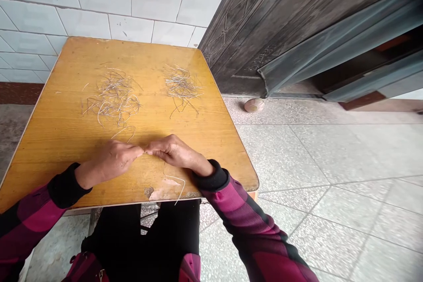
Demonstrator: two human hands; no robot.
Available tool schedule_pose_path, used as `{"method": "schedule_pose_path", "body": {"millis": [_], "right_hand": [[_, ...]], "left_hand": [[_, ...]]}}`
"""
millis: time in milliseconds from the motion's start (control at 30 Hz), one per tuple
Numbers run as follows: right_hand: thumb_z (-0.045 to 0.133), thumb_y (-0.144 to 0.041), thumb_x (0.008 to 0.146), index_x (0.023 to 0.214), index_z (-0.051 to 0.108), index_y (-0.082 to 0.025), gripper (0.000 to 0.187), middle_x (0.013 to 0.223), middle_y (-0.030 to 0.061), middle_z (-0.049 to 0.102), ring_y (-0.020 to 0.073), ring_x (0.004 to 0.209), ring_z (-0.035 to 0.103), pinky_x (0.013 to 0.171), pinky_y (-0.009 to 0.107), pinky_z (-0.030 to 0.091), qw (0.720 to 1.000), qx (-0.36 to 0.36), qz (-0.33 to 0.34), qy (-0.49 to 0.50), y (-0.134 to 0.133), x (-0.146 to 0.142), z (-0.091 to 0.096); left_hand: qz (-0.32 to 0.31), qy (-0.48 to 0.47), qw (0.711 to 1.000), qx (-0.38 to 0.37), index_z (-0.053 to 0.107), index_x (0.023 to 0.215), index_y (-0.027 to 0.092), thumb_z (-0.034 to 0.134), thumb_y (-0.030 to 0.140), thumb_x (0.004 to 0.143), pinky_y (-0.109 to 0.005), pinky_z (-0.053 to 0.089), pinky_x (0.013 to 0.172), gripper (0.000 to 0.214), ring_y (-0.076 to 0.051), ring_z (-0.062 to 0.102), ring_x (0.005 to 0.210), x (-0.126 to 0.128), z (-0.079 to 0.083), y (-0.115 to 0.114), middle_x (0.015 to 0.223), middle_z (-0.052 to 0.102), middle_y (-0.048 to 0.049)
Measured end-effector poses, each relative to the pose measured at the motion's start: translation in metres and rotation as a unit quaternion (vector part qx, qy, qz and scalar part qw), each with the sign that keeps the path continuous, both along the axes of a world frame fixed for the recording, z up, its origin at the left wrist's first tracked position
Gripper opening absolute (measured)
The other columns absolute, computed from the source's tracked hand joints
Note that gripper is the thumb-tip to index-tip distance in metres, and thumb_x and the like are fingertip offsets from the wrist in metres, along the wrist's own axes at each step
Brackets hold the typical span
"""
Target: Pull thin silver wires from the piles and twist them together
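Note:
My left hand and my right hand rest near the front of a yellow wooden table, fingertips meeting in a pinch. Both are closed on a thin pale wire strand that trails from under my right hand toward the table's front edge. A loose pile of thin wire pieces lies beyond my left hand. A second, smaller pile lies further right, beyond my right hand. One curved strand lies just ahead of my left hand.
White tiled wall stands behind the table. A dark carved door and a grey metal frame are at the right. A small round object lies on the speckled floor. The table's front edge is chipped.

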State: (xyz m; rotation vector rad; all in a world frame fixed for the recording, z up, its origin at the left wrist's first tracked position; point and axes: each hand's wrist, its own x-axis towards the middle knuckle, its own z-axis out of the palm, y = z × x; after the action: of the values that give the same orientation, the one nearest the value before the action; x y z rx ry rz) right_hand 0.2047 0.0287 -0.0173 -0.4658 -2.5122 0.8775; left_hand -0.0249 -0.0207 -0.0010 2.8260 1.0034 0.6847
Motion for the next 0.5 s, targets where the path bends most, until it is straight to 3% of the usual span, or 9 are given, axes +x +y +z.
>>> {"method": "schedule_pose_path", "body": {"millis": [200,300,400,500], "right_hand": [[0.046,-0.028,0.100,0.088,0.066,-0.015,0.026,0.072,-0.0004,0.063,0.0074,0.063,0.053,0.066,0.020,0.040,0.997,-0.067,-0.026,-0.018,0.0008,0.0010,0.0061],[0.049,-0.028,0.099,0.087,0.066,-0.015,0.024,0.065,-0.0031,0.057,0.0072,0.058,0.049,0.063,0.020,0.038,0.994,-0.089,-0.056,-0.030,0.0000,-0.0022,0.0076],[0.049,-0.028,0.098,0.089,0.066,-0.015,0.023,0.063,-0.0036,0.056,0.0074,0.058,0.048,0.062,0.020,0.038,0.993,-0.099,-0.050,-0.030,-0.0006,-0.0046,0.0072],[0.049,-0.027,0.098,0.087,0.066,-0.015,0.023,0.065,-0.0031,0.058,0.0076,0.059,0.049,0.062,0.021,0.038,0.994,-0.097,-0.036,-0.024,0.0002,-0.0033,0.0070]], "left_hand": [[0.020,-0.007,1.000,0.009,0.059,0.070,0.015,0.043,0.010,0.094,-0.025,0.033,0.047,0.030,-0.009,0.048,0.045,-0.0021,-0.0014,-0.0023,0.053,0.055,0.0024],[0.050,-0.014,0.999,0.003,0.063,0.077,0.015,0.046,0.017,0.096,-0.024,0.037,0.050,0.026,-0.011,0.054,0.051,-0.0015,-0.0057,-0.0023,0.059,0.062,0.0004],[0.038,-0.017,0.999,-0.018,0.067,0.086,0.016,0.047,0.022,0.098,-0.024,0.042,0.055,0.024,-0.012,0.061,0.059,-0.0012,-0.0079,-0.0004,0.069,0.068,-0.0007],[0.015,-0.005,1.000,-0.021,0.066,0.083,0.017,0.043,0.020,0.099,-0.022,0.041,0.054,0.029,-0.011,0.061,0.057,-0.0025,-0.0065,0.0014,0.067,0.068,0.0007]]}}
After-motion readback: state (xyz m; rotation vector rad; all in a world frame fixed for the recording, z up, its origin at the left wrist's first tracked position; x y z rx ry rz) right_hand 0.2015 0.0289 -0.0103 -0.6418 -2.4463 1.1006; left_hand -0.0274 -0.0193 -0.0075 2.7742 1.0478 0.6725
